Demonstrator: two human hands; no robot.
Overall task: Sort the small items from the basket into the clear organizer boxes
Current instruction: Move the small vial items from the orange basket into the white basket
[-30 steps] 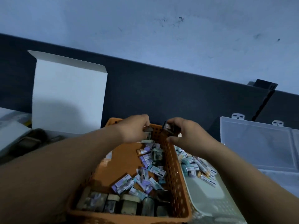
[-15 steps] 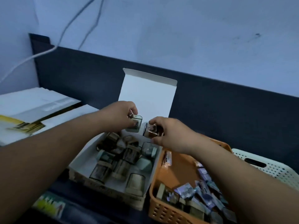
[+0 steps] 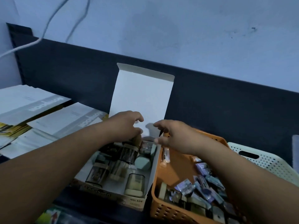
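emptied since half a second ago, the two hands hang over the open cardboard box (image 3: 135,199). left hand (image 3: 127,125): fingers loosely curved, gripping nothing, above the box's far end before its upright lid flap (image 3: 142,97). right hand (image 3: 176,136): fingers spread, also empty, over the edge where box meets orange basket (image 3: 169,210). small clear cases (image 3: 127,156) lie jumbled in the box; small wrapped items (image 3: 202,189) crowd the basket's near right part. a white perforated basket (image 3: 267,160) sits just right of it.
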